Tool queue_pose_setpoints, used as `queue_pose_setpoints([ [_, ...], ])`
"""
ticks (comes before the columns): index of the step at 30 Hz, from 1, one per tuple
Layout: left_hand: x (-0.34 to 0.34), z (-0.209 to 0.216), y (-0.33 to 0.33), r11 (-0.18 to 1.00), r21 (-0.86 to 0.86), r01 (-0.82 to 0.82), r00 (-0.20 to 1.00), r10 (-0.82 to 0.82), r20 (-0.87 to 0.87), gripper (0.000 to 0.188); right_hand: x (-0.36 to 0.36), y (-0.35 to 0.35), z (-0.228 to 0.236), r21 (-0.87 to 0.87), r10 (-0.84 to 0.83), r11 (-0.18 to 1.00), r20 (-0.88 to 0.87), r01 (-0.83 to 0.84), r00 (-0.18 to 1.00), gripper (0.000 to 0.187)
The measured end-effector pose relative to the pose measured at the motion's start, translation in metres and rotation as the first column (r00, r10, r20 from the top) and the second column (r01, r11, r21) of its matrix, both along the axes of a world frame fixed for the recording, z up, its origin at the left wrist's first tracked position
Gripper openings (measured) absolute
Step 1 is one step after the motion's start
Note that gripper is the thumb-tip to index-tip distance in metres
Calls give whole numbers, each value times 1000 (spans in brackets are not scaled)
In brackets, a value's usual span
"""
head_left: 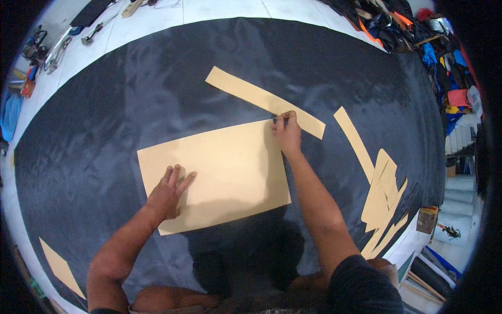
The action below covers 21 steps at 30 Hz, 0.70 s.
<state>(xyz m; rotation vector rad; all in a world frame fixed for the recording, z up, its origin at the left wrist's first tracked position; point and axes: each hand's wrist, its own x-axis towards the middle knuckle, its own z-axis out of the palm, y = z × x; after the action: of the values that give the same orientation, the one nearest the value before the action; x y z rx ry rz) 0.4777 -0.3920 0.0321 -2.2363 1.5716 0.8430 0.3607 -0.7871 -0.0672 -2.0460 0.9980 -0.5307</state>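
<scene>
A large tan rectangular sheet (225, 162), which looks like card, lies flat on a wide dark fabric. My left hand (170, 193) rests on its left part, palm down, the fingers spread. At the sheet's top right corner my right hand (287, 133) is closed, its fingertips pinching something thin and dark, like a slim pen or scriber; its kind is too small to make out. Just beyond that hand a long tan strip (246, 93) lies slantwise on the fabric, its right part partly behind my fingers.
The dark fabric (172, 78) covers most of the white work surface (209, 11). A narrow strip (355, 144) and several overlapping tan pieces (379, 199) lie at the right. Another tan piece (61, 269) is at the lower left. Mixed coloured materials (397, 26) crowd the far right.
</scene>
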Motion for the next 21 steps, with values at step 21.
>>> queue_pose_setpoints([
  [21,-12,3,-44,997,72,-18,995,11,101,111,3,27,25,-185,-22,983,-112,1,993,16],
])
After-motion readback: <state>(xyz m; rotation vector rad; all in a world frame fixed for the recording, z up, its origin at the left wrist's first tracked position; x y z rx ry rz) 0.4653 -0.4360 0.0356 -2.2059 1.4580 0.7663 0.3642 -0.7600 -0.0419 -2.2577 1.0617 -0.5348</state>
